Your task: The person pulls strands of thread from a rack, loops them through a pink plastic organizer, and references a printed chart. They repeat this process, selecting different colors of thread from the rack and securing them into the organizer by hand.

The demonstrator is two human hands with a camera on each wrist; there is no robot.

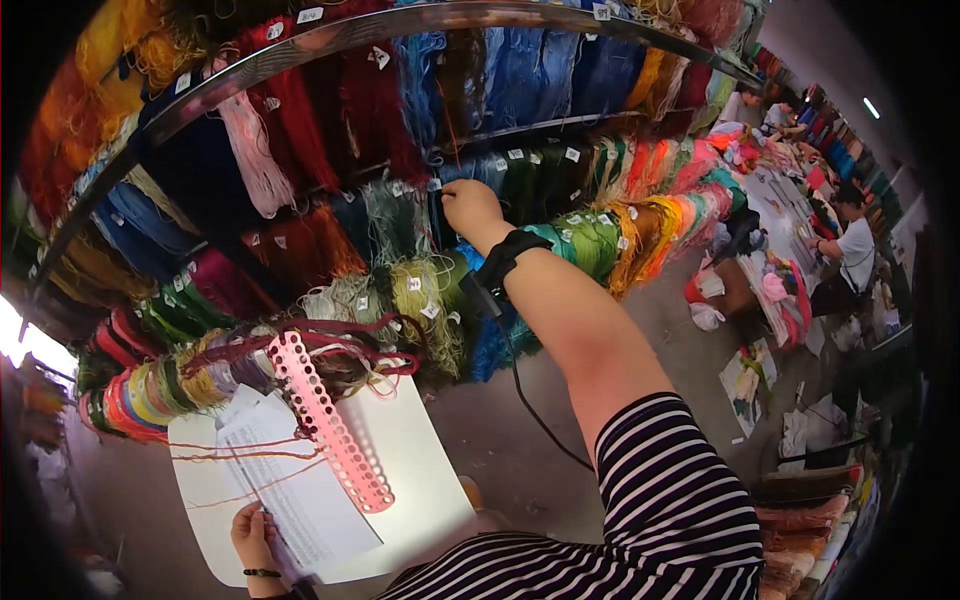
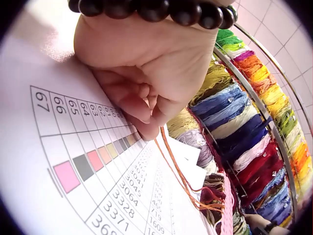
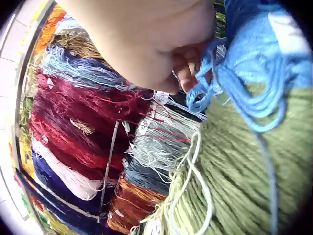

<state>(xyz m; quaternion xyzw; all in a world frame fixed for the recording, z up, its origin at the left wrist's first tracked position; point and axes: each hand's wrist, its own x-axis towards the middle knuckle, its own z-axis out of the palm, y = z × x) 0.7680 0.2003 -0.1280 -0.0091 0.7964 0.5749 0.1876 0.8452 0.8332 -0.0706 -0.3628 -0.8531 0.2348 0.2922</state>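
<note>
My right hand [image 1: 472, 210] is stretched out to the rack, its fingers curled together at the hanging dark blue-green skeins [image 1: 488, 170]. In the right wrist view these fingers [image 3: 185, 73] pinch at thread, partly hidden by loops of bright blue yarn [image 3: 244, 83]. My left hand [image 1: 252, 540] lies at the left edge of a printed colour chart [image 1: 300, 500]. Its fingertips [image 2: 146, 131] rest on the chart's numbered rows, the fingers bent; I cannot tell whether they grip the sheet. Orange-brown threads [image 2: 178, 169] run from near those fingertips to a pink perforated strip [image 1: 335, 430].
The chart and strip lie on a white stool-like top [image 1: 420, 490]. A curved metal rail [image 1: 400, 25] and rows of labelled skeins surround the right arm. A black cable [image 1: 530, 400] hangs from its wrist camera. People work at a long table [image 1: 775, 210] at the right.
</note>
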